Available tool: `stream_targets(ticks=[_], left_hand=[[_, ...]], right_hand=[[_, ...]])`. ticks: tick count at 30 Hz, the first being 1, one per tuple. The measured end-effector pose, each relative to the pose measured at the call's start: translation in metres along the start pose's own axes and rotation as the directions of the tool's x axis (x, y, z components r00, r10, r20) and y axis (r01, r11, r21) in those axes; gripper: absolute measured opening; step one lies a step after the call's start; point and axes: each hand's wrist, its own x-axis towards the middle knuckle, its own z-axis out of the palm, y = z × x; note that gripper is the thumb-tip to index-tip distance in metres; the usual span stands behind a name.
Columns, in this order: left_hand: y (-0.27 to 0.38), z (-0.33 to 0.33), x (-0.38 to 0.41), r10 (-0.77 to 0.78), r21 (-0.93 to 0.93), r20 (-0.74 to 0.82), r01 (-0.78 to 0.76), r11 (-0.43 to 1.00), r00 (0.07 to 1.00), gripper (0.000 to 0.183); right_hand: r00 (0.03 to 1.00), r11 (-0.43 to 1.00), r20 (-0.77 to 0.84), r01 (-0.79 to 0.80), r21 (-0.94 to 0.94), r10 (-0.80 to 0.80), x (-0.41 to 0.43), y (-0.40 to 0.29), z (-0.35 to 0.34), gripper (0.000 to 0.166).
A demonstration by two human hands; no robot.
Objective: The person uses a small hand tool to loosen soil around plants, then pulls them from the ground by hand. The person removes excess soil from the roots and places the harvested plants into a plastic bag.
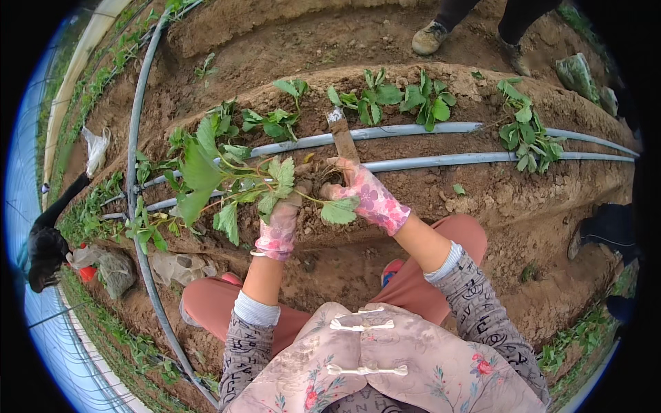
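Observation:
My left hand point(281, 217), in a thin pink floral glove, holds a leafy strawberry plant point(248, 183) by the base of its stems. Its leaves spread to the left, and one leaf reaches right, under my other hand. At the dark, soil-covered roots point(333, 174), the gloved fingers of my right hand point(369, 196) are curled around the root end. A flat, soil-stained strip like a tool blade point(343, 135) extends away from that hand across the pipes. Whether my right hand also grips it is hidden.
Two grey pipes point(423, 131) run along the soil ridge point(413, 193), with strawberry plants point(379, 98) beside them. A grey hoop pipe point(137, 129) crosses at left. Plastic bags point(116, 271) lie at lower left. Another person's shoes point(431, 38) stand beyond the ridge; another person's arm point(62, 206) reaches in at left.

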Motion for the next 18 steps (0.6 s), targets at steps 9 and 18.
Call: stream_targets(ticks=[9, 18], left_hand=[[0.046, 0.077, -0.011, 0.159, 0.316, 0.018, -0.156, 0.936, 0.987, 0.030], [0.014, 0.013, -0.075, -0.028, -0.368, -0.107, -0.014, 0.930, 0.994, 0.048]], right_hand=[[0.949, 0.919, -0.176, 0.188, -0.348, -0.261, -0.010, 0.036, -0.066, 0.017], [0.974, 0.301, 0.115, 0.170, -0.938, -0.194, -0.048, 0.002, -0.051, 0.039]])
